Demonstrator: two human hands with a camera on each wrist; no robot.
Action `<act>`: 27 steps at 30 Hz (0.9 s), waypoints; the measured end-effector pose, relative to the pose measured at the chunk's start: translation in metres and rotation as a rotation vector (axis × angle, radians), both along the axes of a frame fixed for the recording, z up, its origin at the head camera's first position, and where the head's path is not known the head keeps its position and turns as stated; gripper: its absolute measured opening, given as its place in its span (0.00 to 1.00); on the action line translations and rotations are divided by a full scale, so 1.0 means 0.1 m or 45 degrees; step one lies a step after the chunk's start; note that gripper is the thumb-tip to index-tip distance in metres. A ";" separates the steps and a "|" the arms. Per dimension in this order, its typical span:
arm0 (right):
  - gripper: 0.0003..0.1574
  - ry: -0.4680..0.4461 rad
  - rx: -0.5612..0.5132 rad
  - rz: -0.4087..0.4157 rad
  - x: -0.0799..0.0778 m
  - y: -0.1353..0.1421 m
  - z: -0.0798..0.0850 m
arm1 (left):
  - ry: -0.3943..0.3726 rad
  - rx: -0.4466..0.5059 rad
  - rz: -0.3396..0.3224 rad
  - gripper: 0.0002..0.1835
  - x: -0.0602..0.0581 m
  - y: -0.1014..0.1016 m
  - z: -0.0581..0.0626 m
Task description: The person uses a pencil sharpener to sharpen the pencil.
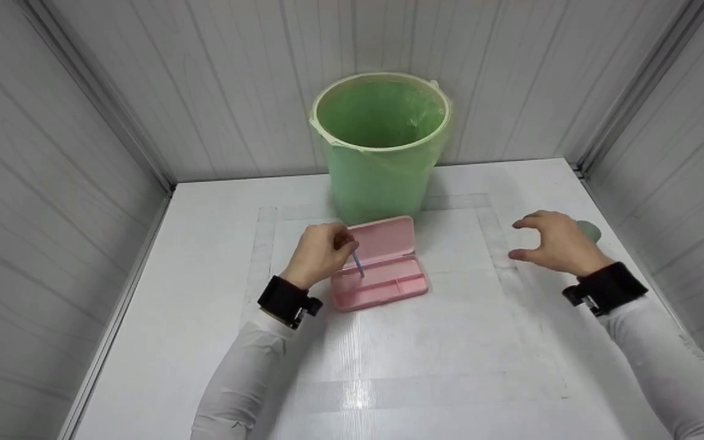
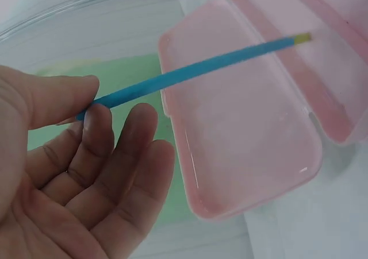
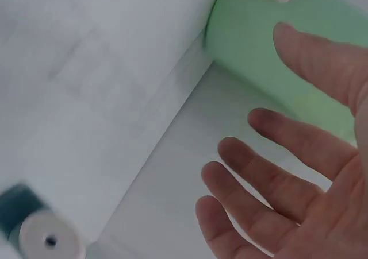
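Observation:
Between thumb and fingertips, my left hand (image 1: pixel 318 253) pinches one end of a slim blue pencil (image 2: pixel 195 70). Its free end, yellow at the tip, points over a pink pencil case (image 1: pixel 382 293). The case lies with its lid (image 1: pixel 385 238) raised, and dividers split the tray into compartments. Over the right side of the table, my right hand (image 1: pixel 553 242) holds nothing, its thumb and fingers spread apart. Just beyond it sits a grey-green object (image 1: pixel 589 231), partly hidden by the hand. In the right wrist view a teal cylinder (image 3: pixel 23 204) shows a white end with a dark hole.
A tall green bucket (image 1: pixel 379 183) with a thin liner stands directly behind the pencil case. Clear tape strips (image 1: pixel 388 394) mark a rectangle on the white table (image 1: pixel 205 256). Panelled walls (image 1: pixel 236 79) close off the back and both sides.

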State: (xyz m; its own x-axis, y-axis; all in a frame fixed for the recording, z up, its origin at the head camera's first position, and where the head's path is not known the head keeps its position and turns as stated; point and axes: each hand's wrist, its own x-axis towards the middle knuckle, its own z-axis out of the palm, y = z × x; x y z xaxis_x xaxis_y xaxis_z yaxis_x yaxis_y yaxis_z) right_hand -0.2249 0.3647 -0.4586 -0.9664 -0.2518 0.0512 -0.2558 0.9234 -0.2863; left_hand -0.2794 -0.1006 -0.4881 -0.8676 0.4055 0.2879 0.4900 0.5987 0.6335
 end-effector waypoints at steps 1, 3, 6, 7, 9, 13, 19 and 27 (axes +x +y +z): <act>0.43 -0.033 0.038 -0.008 -0.01 0.10 0.01 | 0.000 0.005 -0.002 0.05 0.00 0.02 -0.01; 0.48 -0.093 0.114 -0.027 -0.04 0.29 0.01 | -0.007 0.004 -0.008 0.05 -0.01 0.06 -0.04; 0.56 -0.133 0.173 -0.058 -0.08 0.55 -0.07 | -0.009 -0.009 -0.013 0.05 -0.02 0.11 -0.07; 0.58 -0.135 0.184 -0.067 -0.09 0.62 -0.10 | -0.007 -0.013 -0.012 0.05 -0.02 0.12 -0.08; 0.62 -0.140 0.193 -0.075 -0.10 0.75 -0.18 | 0.001 -0.011 -0.010 0.04 -0.03 0.14 -0.08; 0.63 -0.173 0.223 -0.070 -0.13 0.91 -0.31 | 0.018 0.011 -0.011 0.03 -0.03 0.15 -0.03; 0.52 -0.135 0.273 -0.041 -0.19 1.03 -0.41 | 0.019 0.033 -0.038 0.04 -0.04 0.18 0.05; 0.45 -0.061 0.244 -0.095 -0.24 1.04 -0.46 | -0.008 0.027 -0.055 0.04 -0.08 0.27 -0.01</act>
